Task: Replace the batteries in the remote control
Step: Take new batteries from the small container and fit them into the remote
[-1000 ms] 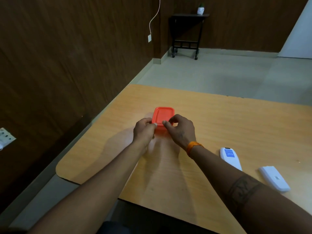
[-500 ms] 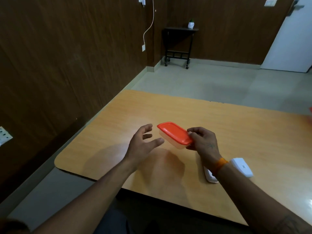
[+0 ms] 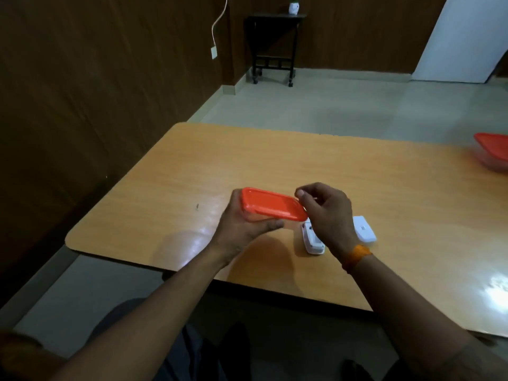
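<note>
A small clear box with an orange lid is held above the wooden table. My left hand grips the box from below and from the left side. My right hand pinches the lid's right corner with thumb and forefinger. Under my right hand lies the white remote control, partly hidden. Its white battery cover lies just to the right of my wrist. What the box holds is not visible.
A second orange-lidded container stands at the table's far right edge. A dark wood wall runs along the left. A black side table stands against the back wall. The table's near edge is close to my lap.
My left hand, open half a second ago, has closed round the box from below. My right hand has shifted from holding the box's side to pinching the lid's corner. The box has moved left.
</note>
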Motion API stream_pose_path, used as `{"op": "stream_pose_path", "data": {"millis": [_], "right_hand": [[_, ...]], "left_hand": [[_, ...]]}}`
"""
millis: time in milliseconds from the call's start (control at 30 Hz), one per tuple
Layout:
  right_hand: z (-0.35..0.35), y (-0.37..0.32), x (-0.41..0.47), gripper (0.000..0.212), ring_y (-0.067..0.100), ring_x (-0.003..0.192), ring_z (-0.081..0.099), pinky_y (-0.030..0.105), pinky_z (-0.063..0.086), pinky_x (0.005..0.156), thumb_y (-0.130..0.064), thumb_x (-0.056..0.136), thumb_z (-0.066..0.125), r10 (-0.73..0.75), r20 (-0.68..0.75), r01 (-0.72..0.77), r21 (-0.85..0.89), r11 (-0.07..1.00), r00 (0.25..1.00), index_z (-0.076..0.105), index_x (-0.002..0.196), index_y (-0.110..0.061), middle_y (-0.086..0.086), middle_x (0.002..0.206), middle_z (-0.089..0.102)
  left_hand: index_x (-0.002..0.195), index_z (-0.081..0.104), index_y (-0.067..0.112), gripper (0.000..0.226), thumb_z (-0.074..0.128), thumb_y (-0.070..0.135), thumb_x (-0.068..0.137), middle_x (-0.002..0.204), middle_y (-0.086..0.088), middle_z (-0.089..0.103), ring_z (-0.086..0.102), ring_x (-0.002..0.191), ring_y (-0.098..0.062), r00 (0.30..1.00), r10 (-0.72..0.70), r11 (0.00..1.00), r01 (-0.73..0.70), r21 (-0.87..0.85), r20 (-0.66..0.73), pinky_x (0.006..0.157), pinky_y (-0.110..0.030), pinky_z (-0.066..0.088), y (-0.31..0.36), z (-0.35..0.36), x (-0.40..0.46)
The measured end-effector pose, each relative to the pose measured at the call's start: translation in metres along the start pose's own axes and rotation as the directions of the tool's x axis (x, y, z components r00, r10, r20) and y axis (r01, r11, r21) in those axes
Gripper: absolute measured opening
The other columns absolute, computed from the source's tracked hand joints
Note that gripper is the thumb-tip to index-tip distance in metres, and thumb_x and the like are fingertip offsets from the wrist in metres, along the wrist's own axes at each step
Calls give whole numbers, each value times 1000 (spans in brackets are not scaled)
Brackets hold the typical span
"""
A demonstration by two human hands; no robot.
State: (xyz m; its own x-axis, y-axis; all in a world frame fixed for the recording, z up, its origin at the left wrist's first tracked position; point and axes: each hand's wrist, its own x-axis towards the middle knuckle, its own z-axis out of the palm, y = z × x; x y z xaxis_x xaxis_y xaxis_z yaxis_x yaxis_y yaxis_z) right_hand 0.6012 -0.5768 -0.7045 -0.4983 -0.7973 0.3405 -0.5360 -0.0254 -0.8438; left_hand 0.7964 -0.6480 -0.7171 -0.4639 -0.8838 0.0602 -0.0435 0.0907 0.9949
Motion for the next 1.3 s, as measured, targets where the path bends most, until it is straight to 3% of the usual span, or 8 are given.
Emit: {"op": "stream_pose_path", "data": {"millis": [133,267,433,600,767,900,1100,1300], "right_hand": [[-3,-6,-13,19,14,92,71,38,58,77,-34,97,69,-330,52,334,-202,921,942,76,103,-17,-3,100,77],[6,-14,-33,46,18,104,69,37,58,80,-58,95,61,-407,284,488,-340,804,868,70,120,-20,-3,118,72],[18,-16,-40,43,21,106,69,35,58,83,-50,97,61,-437,210,485,-378,789,874,72,121,-15,2,122,73],[21,-18,-41,33,21,107,72,34,57,86,-36,101,63,-528,168,551,-352,757,833,74,121,-12,5,122,76],[21,-24,-40,26,20,95,75,32,59,79,-30,102,63,-534,114,543,-269,796,838,78,113,-11,4,110,79],[2,-28,-22,23,17,68,67,26,47,58,-26,102,63,-491,-39,467,-249,848,870,78,98,-10,1,82,75],[6,-24,-28,20,17,90,73,28,58,77,-16,93,75,-489,9,473,-273,838,872,76,112,-10,4,104,79],[14,-18,-13,13,18,79,72,30,58,71,-11,95,73,-384,-79,362,-203,910,920,77,107,-9,4,93,79]], "left_hand": [[129,46,28,99,97,54,49,122,9,66,68,111,-15,975,71,982,-32,187,-208,87,-37,62,0,8,-2],[136,46,21,103,92,61,52,114,10,63,66,97,-10,960,149,939,-63,339,-235,72,-13,52,-2,18,-7],[132,45,18,87,96,37,64,105,7,63,64,89,-16,953,179,922,-75,381,-244,64,-13,49,-3,24,-7],[118,48,30,66,89,31,67,92,20,65,65,80,7,920,248,919,-124,374,-304,60,-10,51,-2,19,-13],[119,57,23,69,96,36,64,94,21,69,66,84,15,901,276,925,-154,348,-335,65,-8,50,-3,19,-16],[127,56,26,79,95,51,63,118,12,70,69,107,0,911,318,905,-210,370,-263,85,-18,58,-9,21,-18],[132,53,28,83,96,46,63,127,16,67,65,118,2,921,275,943,-202,264,-277,92,-18,55,-6,23,-10],[129,52,30,84,99,40,61,122,25,65,65,113,10,913,236,954,-153,257,-332,89,-19,56,-14,19,-12]]}}
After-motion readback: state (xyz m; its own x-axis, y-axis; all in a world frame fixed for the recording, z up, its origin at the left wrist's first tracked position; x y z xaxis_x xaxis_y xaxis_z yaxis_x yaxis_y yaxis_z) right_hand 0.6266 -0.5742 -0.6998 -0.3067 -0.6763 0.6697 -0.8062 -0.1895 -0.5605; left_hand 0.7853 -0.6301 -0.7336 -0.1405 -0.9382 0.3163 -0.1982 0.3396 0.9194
